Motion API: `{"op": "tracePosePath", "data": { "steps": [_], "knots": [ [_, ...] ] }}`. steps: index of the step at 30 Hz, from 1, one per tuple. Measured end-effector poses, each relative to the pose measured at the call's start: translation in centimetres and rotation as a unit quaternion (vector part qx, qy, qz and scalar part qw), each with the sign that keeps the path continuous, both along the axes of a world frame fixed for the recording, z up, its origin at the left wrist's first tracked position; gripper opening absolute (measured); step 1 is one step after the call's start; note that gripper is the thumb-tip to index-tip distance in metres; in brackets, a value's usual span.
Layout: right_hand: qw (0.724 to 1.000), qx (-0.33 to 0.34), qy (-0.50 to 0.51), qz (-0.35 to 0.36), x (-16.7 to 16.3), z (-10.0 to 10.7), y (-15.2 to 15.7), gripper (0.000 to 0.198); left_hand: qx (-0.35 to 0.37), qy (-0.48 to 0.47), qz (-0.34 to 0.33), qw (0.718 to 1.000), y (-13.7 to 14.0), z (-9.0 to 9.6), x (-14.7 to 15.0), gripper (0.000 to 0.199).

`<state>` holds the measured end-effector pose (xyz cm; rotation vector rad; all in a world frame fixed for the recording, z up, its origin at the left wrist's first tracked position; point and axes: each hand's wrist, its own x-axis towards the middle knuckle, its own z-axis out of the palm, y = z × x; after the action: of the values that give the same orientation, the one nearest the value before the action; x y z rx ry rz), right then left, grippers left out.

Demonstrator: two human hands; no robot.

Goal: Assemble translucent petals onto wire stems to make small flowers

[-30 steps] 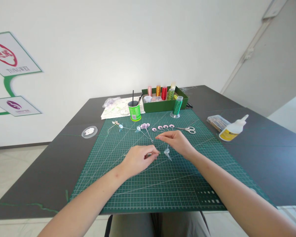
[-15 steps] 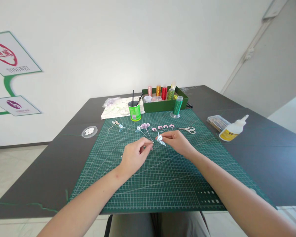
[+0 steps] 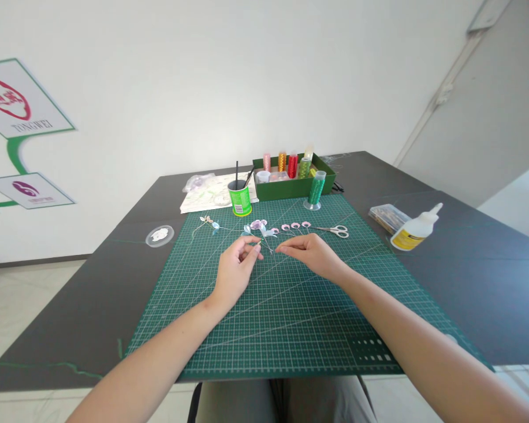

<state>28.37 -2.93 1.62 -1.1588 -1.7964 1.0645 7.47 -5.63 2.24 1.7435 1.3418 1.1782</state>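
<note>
My left hand [image 3: 237, 264] is closed in a pinch, a tiny pale bit showing at its fingertips; what it holds is too small to name. Facing it, my right hand [image 3: 312, 254] also pinches, its fingertips close to the lower ends of thin stems, and I cannot make out what is between them. Between and just beyond the hands are a light blue flower [image 3: 270, 233] and a pink-purple flower [image 3: 256, 224] with thin stems pointing toward me. Another light blue flower [image 3: 247, 228] lies left of them. Several small pink loop-shaped petals [image 3: 295, 225] lie in a row to the right.
White-handled scissors [image 3: 340, 231] lie on the green cutting mat [image 3: 264, 329]. Behind are a green can [image 3: 240, 201] with dark sticks, a green thread spool [image 3: 316, 191] and a green box [image 3: 291, 188] of spools. A glue bottle [image 3: 412, 232] leans at right; a small dish [image 3: 159, 235] sits left.
The light blue flower that was at my right fingertips now sits farther off, beside the pink-purple flower. My left hand has shifted left and slightly away; my right fingertips have moved slightly left.
</note>
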Motion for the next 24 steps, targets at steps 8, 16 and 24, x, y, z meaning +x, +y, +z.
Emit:
{"op": "tracePosePath", "data": {
  "steps": [8, 16, 24],
  "knots": [
    [0.998, -0.044, 0.053, -0.006, -0.4, 0.2, -0.2, 0.027, -0.034, -0.052, -0.013, 0.998, 0.5, 0.0, -0.1, 0.020],
    [0.976, 0.073, 0.003, -0.206, -0.2, -1.2, 0.3, 0.017, -0.115, -0.118, -0.029, 0.986, 1.0, -0.5, -0.3, 0.024],
    [0.985, 0.090, -0.029, -0.147, -0.5, -1.0, -0.2, 0.024, -0.149, -0.141, -0.042, 0.978, 0.6, 0.0, 0.1, 0.026]
  ]
}}
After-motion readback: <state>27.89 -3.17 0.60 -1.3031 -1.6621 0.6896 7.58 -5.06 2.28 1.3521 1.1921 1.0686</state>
